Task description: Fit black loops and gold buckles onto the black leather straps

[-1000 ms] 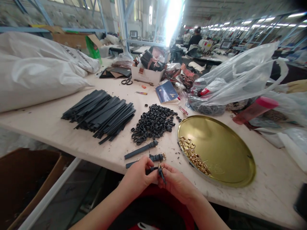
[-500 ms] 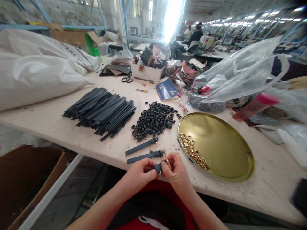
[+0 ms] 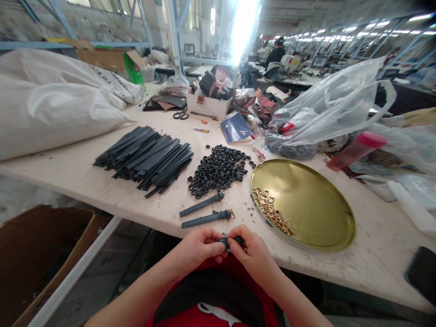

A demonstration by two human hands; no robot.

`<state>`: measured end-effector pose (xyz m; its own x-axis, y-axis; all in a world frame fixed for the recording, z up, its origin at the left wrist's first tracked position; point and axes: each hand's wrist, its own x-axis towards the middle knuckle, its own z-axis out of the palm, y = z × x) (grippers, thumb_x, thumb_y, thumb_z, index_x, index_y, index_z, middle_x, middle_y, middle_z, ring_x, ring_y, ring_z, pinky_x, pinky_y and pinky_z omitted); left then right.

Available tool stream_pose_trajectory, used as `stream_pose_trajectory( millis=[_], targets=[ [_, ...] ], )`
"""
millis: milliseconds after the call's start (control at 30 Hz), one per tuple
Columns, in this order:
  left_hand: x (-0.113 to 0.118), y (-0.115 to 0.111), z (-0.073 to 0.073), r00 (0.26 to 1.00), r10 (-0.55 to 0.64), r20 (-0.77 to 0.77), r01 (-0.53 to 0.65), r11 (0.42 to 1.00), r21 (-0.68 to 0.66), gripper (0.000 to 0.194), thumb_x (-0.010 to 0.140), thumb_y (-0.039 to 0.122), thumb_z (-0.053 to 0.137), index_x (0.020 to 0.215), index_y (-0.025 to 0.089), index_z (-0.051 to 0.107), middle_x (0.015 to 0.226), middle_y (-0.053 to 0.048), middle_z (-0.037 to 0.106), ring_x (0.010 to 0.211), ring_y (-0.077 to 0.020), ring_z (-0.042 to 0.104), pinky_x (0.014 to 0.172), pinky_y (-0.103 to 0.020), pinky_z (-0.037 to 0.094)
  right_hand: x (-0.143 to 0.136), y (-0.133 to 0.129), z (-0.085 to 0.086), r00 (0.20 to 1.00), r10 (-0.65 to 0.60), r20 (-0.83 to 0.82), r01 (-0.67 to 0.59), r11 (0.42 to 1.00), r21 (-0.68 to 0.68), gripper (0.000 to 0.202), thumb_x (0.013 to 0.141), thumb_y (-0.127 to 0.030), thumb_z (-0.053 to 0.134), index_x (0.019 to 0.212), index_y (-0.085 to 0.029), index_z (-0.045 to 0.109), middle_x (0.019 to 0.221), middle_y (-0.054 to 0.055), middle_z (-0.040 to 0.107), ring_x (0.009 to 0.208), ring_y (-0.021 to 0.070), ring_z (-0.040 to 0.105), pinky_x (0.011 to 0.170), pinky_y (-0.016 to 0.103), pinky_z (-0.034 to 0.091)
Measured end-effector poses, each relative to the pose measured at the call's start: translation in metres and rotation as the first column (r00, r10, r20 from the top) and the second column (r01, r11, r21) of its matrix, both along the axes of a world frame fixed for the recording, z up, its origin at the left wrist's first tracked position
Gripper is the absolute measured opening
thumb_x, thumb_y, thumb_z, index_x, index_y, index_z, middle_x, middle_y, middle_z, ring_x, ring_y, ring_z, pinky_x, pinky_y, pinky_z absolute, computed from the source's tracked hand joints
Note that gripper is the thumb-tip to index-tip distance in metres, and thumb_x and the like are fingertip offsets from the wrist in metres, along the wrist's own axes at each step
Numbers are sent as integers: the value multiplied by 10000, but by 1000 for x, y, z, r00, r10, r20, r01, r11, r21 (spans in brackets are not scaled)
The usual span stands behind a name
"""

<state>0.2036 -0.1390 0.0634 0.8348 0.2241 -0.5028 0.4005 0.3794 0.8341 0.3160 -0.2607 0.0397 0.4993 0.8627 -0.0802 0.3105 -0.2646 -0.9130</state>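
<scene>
Both hands are pinched on one dark strap [image 3: 225, 243] at the table's front edge. My left hand [image 3: 205, 245] grips it from the left, and my right hand [image 3: 248, 245] holds its other end, where the buckle is mostly hidden by the fingers. Just beyond lie two straps: a dark strap with a gold buckle [image 3: 208, 218] and another dark strap [image 3: 201, 204] above it. Farther back is a heap of small black loops [image 3: 220, 170]. Gold buckles [image 3: 272, 213] lie along the left side of a round gold tray [image 3: 313, 200].
A stack of flat dark strips [image 3: 145, 156] lies left of the loops. White sacks [image 3: 57, 104] fill the left rear. At the back are a blue booklet [image 3: 235, 128], scissors [image 3: 180, 115] and a filled white box [image 3: 208, 105]. A pink bottle [image 3: 357, 151] leans at right; a cardboard box [image 3: 44, 254] stands lower left.
My hands have moved slightly down with the strap, away from the two straps on the table. The gold buckle that showed at my right fingers is now mostly covered. The view has shifted slightly.
</scene>
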Motion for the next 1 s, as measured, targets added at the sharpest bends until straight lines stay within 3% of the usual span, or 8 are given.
stream_pose_trajectory(
  millis=[100, 433, 533, 633, 700, 800, 900, 1000],
  targets=[
    [1, -2, -2, 998, -31, -52, 32, 999, 15, 221, 627, 242, 624, 791, 94, 606, 621, -7, 616, 575, -101, 534, 585, -211, 386, 2, -7, 4, 983, 94, 156, -91, 995, -28, 50, 785, -195, 485, 778, -191, 534, 690, -9, 572, 634, 125, 499, 588, 238, 382],
    [1, -2, -5, 981, -186, -48, 190, 978, 86, 157, 631, 182, 574, 748, 105, 644, 601, 4, 601, 570, -108, 537, 568, -206, 382, 11, -11, 11, 942, 314, 122, -301, 947, -110, 74, 783, -149, 485, 744, -192, 532, 705, -16, 574, 655, 117, 509, 593, 214, 383],
    [3, -3, -9, 986, -157, -58, 163, 981, 109, 225, 641, 191, 575, 842, 111, 636, 611, 8, 606, 570, -111, 548, 562, -201, 383, 11, -9, 6, 948, 288, 134, -274, 955, -116, 75, 794, -154, 472, 761, -192, 527, 725, -7, 581, 674, 127, 516, 611, 228, 390],
    [6, 0, -11, 990, -123, -73, 133, 978, 161, 307, 667, 237, 570, 953, 128, 592, 651, 5, 623, 582, -123, 570, 562, -203, 401, 9, -7, -4, 976, 182, 116, -174, 982, -75, 80, 822, -182, 438, 821, -193, 518, 768, 10, 592, 711, 141, 534, 646, 246, 414],
    [7, 5, -8, 978, -180, -105, 202, 943, 265, 224, 707, 292, 533, 856, 140, 603, 649, 1, 625, 567, -126, 570, 547, -202, 405, 7, -4, -9, 985, 113, 130, -109, 993, -32, 92, 835, -204, 424, 860, -194, 512, 791, 21, 595, 733, 150, 543, 664, 257, 427],
    [10, 13, -2, 947, -268, -175, 319, 825, 466, 233, 757, 313, 444, 650, 158, 581, 582, 6, 598, 501, -116, 540, 514, -196, 386, 5, 5, -14, 979, 65, 195, -68, 998, 10, 110, 841, -217, 408, 855, -199, 516, 777, 28, 598, 724, 163, 548, 656, 269, 434],
    [15, 23, 4, 948, -268, -172, 317, 737, 597, 233, 759, 272, 407, 622, 173, 567, 524, 20, 563, 483, -117, 527, 514, -196, 373, 6, 18, -14, 973, 29, 227, -43, 997, 57, 141, 852, -221, 381, 840, -204, 521, 756, 31, 601, 703, 167, 555, 641, 273, 441],
    [20, 33, 9, 956, -251, -150, 288, 719, 632, 214, 750, 261, 412, 633, 175, 569, 528, 22, 562, 500, -123, 541, 514, -194, 375, 10, 32, -13, 966, 18, 258, -43, 995, 91, 169, 864, -240, 359, 825, -208, 520, 734, 33, 601, 682, 168, 560, 624, 274, 444]
  ],
)
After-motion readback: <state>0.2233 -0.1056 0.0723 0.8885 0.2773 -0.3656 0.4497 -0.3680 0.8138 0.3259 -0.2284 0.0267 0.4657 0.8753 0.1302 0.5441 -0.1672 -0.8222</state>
